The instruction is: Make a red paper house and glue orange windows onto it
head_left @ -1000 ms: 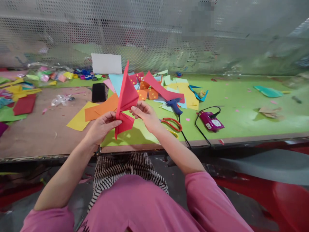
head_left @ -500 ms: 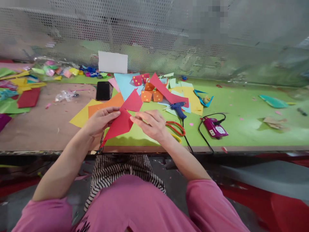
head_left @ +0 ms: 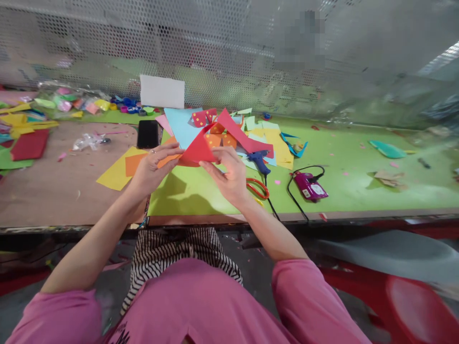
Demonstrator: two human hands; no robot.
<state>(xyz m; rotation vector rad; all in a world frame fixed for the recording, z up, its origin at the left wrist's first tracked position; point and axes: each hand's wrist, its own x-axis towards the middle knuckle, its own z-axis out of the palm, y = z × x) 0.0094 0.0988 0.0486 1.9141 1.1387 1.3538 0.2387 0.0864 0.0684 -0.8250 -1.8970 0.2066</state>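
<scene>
A folded red sheet of craft paper or foam is held up over the green table covering. My left hand pinches its left corner between thumb and fingers. My right hand grips the right side, thumb underneath and fingers on top. Behind the red sheet lie orange pieces with yellow squares, a long red strip and a light blue sheet. An orange sheet and a yellow sheet lie beside my left hand.
Right of my right hand are a blue glue gun, orange-handled scissors and a purple power adapter with a black cord. A phone lies at the left, below a white card. A perforated metal panel rises behind.
The red sheet was opened out flat and tilted down; now it is raised, level and folded over. My right hand has moved up along its edge.
</scene>
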